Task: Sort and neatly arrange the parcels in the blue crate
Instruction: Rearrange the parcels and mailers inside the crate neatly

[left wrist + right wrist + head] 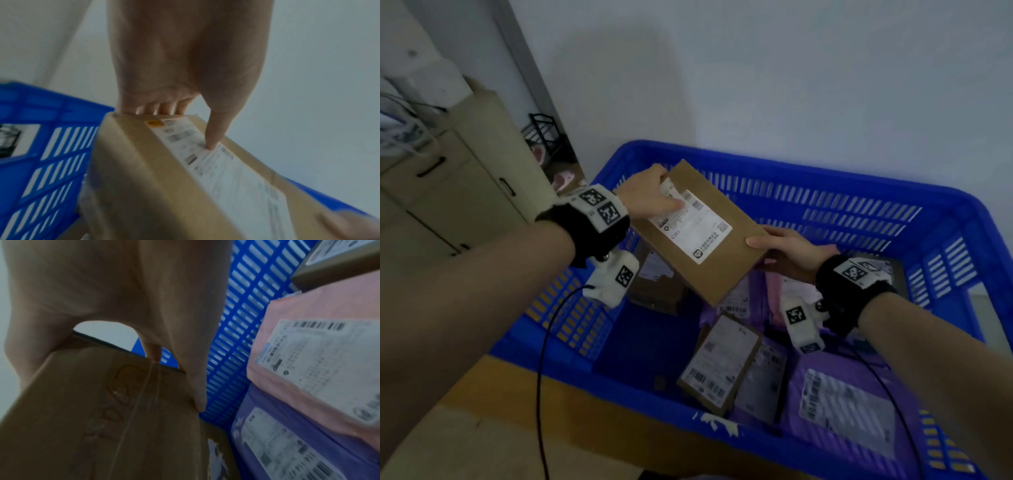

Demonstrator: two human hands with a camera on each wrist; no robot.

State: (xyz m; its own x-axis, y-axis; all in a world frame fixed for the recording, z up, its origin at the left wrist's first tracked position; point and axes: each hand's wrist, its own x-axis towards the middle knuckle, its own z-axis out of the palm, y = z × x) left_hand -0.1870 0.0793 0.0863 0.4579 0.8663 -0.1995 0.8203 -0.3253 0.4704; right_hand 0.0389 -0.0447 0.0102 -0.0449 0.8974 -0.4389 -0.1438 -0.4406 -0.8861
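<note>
A flat brown cardboard parcel [726, 253] with a white label is held tilted above the blue crate [825, 192]. My left hand [654, 195] grips its far left end, thumb on the label and fingers behind the edge; the left wrist view shows the thumb pressing the parcel [164, 178]. My right hand [787, 250] holds the near right edge, thumb on top and fingers under; its wrist view shows the parcel's taped underside [115, 418]. In the crate lie a smaller brown box [719, 363], purple mailers [852, 404] and a pink mailer [320, 356].
More brown boxes [657, 281] lie in shadow at the crate's left side under the held parcel. A bare patch of crate floor [647, 342] shows at front left. A beige cabinet [465, 178] stands to the left, a white wall behind, and cardboard [524, 404] lies before the crate.
</note>
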